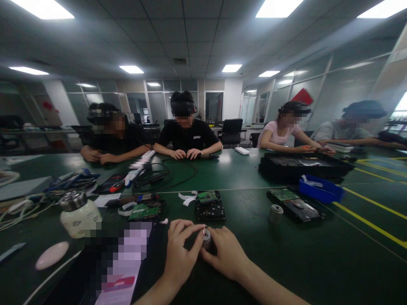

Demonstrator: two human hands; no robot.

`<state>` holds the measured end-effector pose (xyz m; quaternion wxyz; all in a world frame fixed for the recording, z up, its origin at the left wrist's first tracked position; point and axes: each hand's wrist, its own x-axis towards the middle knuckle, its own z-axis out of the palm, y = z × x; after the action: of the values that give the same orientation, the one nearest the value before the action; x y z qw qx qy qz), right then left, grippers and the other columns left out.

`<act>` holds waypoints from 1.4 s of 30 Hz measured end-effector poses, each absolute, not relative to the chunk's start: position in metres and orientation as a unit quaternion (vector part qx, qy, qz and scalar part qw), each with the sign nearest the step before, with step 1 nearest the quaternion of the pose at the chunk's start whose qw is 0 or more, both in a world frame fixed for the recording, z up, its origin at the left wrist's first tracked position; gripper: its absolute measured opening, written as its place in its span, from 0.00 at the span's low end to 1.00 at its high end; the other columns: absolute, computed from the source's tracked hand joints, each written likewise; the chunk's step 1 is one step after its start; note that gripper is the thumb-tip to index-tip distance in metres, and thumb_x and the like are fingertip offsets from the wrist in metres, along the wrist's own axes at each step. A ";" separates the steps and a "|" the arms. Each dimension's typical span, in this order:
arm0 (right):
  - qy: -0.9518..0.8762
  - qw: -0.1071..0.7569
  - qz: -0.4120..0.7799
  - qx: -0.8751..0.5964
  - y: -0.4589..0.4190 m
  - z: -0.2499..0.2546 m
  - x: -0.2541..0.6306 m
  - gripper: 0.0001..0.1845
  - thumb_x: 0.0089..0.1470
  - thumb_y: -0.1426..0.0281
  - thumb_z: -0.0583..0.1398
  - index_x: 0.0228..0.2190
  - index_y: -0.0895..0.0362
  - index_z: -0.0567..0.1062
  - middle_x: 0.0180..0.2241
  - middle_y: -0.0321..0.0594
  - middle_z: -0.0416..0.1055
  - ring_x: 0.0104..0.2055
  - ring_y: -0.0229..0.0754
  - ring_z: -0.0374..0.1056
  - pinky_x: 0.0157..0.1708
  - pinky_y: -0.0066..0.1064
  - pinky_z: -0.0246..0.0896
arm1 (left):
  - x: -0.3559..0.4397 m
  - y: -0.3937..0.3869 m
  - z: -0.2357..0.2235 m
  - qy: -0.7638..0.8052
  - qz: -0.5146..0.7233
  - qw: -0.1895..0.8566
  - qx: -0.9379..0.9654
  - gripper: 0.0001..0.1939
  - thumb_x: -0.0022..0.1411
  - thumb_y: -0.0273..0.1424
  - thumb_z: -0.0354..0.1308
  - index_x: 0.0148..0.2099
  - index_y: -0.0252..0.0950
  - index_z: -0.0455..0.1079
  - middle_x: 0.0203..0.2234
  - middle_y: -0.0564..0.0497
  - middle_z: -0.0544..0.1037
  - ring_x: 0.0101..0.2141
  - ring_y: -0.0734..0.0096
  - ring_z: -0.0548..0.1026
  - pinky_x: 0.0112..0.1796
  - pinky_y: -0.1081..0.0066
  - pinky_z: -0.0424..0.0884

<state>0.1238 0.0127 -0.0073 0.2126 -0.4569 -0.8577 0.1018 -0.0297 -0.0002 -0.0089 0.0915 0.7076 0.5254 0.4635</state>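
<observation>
A small silver cylindrical motor [207, 239] stands upright between my hands near the front of the green table. My left hand [182, 249] touches its top and left side with the thumb and forefinger, the other fingers bent. Around its right side curl the fingers and thumb of my right hand [228, 252]. The lower part of the motor is partly hidden by my fingers. Just beyond it lies an opened hard drive [210, 207] with a green circuit board and a white strip beside it. Another silver motor [276, 214] stands to the right.
A second opened drive [300, 206], a blue tray [320, 189] and a black casing [307, 167] lie right. On the left are a cream bottle [81, 219], a pink oval object [52, 255], a lilac packet [129, 258] and tools. Several people sit across the table.
</observation>
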 end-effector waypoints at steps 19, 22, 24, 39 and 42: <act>-0.858 0.210 0.112 -0.456 0.011 -0.005 0.125 0.09 0.54 0.63 0.55 0.33 0.56 0.67 0.31 0.39 0.71 0.33 0.43 0.66 0.35 0.31 0.51 | -0.024 -0.008 -0.007 0.504 0.451 0.045 0.735 0.08 0.57 0.32 0.55 0.39 0.37 0.65 0.36 0.48 0.71 0.43 0.60 0.64 0.44 0.59 0.62; -0.857 0.219 0.121 -0.450 0.011 -0.004 0.125 0.10 0.54 0.63 0.54 0.34 0.56 0.68 0.32 0.39 0.71 0.34 0.43 0.66 0.36 0.31 0.51 | -0.024 -0.008 -0.007 0.499 0.437 0.037 0.747 0.07 0.57 0.32 0.55 0.39 0.39 0.66 0.37 0.49 0.71 0.44 0.59 0.63 0.45 0.58 0.61; -0.857 0.221 0.124 -0.449 0.012 -0.004 0.125 0.10 0.55 0.63 0.54 0.35 0.56 0.68 0.33 0.40 0.72 0.35 0.43 0.66 0.36 0.31 0.51 | -0.023 -0.009 -0.006 0.496 0.431 0.032 0.753 0.06 0.57 0.32 0.55 0.39 0.40 0.67 0.38 0.49 0.71 0.44 0.59 0.63 0.45 0.58 0.61; -0.862 0.203 0.119 -0.450 0.011 -0.004 0.125 0.11 0.54 0.64 0.54 0.37 0.57 0.68 0.35 0.42 0.72 0.37 0.44 0.67 0.38 0.32 0.51 | -0.024 -0.007 -0.009 0.505 0.428 0.004 0.749 0.11 0.57 0.33 0.56 0.44 0.46 0.70 0.42 0.50 0.69 0.46 0.59 0.63 0.46 0.57 0.63; -0.861 0.203 0.119 -0.450 0.010 -0.004 0.125 0.12 0.54 0.63 0.54 0.38 0.57 0.68 0.36 0.42 0.72 0.38 0.45 0.67 0.38 0.32 0.51 | -0.024 -0.008 -0.008 0.508 0.430 0.005 0.746 0.10 0.57 0.33 0.56 0.42 0.46 0.72 0.41 0.49 0.69 0.45 0.59 0.63 0.45 0.57 0.63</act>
<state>0.1252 0.0105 -0.0035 0.2027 -0.4502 -0.8614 0.1193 -0.0235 -0.0076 -0.0078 0.0046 0.7464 0.5079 0.4301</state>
